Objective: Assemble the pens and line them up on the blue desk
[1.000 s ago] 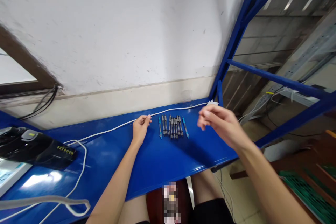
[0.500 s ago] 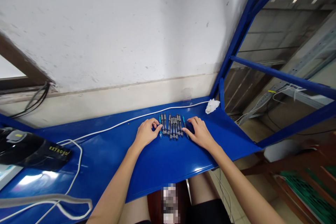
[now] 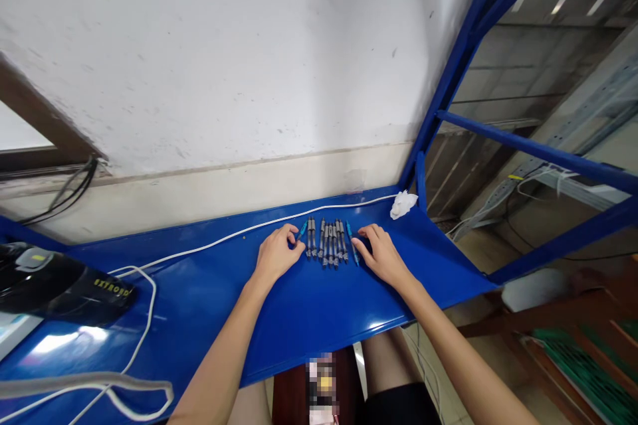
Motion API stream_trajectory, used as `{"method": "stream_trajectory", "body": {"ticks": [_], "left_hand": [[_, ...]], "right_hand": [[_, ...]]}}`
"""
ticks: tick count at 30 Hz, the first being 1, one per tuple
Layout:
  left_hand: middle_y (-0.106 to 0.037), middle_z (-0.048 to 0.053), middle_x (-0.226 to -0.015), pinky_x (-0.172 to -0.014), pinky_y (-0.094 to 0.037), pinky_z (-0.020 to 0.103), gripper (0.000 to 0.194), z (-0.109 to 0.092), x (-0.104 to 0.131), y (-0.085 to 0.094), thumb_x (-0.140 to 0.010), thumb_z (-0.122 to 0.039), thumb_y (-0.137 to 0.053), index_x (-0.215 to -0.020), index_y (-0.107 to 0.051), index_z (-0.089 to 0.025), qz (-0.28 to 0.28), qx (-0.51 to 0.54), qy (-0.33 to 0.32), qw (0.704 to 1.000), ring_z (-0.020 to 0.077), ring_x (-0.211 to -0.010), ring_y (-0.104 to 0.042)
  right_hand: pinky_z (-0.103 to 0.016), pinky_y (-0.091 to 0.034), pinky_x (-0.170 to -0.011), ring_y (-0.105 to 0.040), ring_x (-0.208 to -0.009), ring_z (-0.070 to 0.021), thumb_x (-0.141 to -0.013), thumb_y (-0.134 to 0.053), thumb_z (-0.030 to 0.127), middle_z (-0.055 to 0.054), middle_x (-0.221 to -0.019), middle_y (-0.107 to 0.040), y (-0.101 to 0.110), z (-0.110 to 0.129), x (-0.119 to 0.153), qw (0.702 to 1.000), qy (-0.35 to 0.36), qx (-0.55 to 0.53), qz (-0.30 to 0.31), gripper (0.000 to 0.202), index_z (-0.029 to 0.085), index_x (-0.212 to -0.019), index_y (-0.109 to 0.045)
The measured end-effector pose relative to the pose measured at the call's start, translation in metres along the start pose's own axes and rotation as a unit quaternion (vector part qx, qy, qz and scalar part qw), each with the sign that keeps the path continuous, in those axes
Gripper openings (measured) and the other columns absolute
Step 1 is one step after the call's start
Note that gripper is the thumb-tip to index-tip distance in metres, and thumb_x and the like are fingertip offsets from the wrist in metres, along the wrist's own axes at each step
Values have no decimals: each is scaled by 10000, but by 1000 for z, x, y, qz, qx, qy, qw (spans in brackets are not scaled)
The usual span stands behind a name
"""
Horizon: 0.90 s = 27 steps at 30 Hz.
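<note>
Row of pens (image 3: pixel 327 241) laid side by side on the blue shelf (image 3: pixel 309 305), lengthwise from near to far, toward the far edge and a little right of the middle. Mostly grey and black barrels, with a blue one at each end of the row.

Left hand (image 3: pixel 277 255) palm down on the shelf at the left end of the row, fingers loosely curled, fingertips (image 3: pixel 298 247) touching the leftmost blue pen (image 3: pixel 302 230), which is tilted out of line with the others. Nothing closed in the grip as far as can be seen.

Right hand (image 3: pixel 381 254) palm down at the right end of the row, fingers spread a little and lying flat, fingertips against the rightmost blue pen (image 3: pixel 352 244). Nothing gripped there either; only resting contact. Both forearms stretched forward from the near edge.

White cable (image 3: pixel 239 234) running along the far side of the shelf just behind the pens, looping down to the left. Crumpled white tissue (image 3: pixel 403 203) at the far right corner, near the blue upright post (image 3: pixel 448 60). Black device (image 3: pixel 60 282) with yellow lettering at the far left, well apart from the hands. Grey strap (image 3: pixel 90 385) lying along the near left edge. White wall (image 3: pixel 224 60) behind.
</note>
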<state>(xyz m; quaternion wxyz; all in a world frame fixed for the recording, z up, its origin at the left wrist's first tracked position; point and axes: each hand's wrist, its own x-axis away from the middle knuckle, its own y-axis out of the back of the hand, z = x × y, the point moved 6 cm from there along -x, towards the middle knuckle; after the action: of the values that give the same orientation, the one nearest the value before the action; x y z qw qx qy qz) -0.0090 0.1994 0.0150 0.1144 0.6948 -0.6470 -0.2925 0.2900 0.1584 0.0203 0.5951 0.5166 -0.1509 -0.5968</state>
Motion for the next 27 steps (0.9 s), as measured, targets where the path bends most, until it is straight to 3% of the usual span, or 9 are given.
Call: {"method": "stream_trajectory", "body": {"ticks": [7, 14, 20, 27], "left_hand": [[-697, -3, -803, -715, -340, 326, 246, -3, 0, 1, -752, -177, -777, -956, -736, -308, -5, -68, -21, 997, 252, -783, -594], [-699, 6, -776, -708, -341, 330, 174, -2, 0, -1, -782, -217, -766, -933, -739, -299, -13, -74, -27, 997, 259, -789, -616], [-718, -14, -720, -669, -387, 321, 254, -1, -1, -9, -817, -291, -755, -1071, -766, -289, 24, -9, -7, 1000, 216, -657, -608], [-719, -11, -725, -675, -401, 315, 294, -6, 2, -14, -819, -338, -799, -1108, -770, -291, 40, 33, -38, 998, 207, -657, -585]], "right_hand": [[-518, -536, -1005, -650, -1127, -334, -1093, -524, 487, -126, -1180, -670, 3, 1, 0, 1000, 2, -16, -5, 305, 262, -1275, -623], [-576, -542, -1036, -630, -1234, -388, -874, -784, 699, -155, -1397, -618, 3, 16, 3, 996, 72, -12, 49, 732, 301, -1466, -619], [-559, -545, -1049, -650, -1239, -362, -944, -746, 629, -135, -1395, -646, 2, 16, 1, 996, 76, -13, 52, 585, 310, -1428, -667], [-545, -544, -1065, -659, -1262, -348, -978, -725, 581, -125, -1411, -671, 2, 16, 0, 996, 69, -9, 48, 523, 296, -1415, -690]]}}
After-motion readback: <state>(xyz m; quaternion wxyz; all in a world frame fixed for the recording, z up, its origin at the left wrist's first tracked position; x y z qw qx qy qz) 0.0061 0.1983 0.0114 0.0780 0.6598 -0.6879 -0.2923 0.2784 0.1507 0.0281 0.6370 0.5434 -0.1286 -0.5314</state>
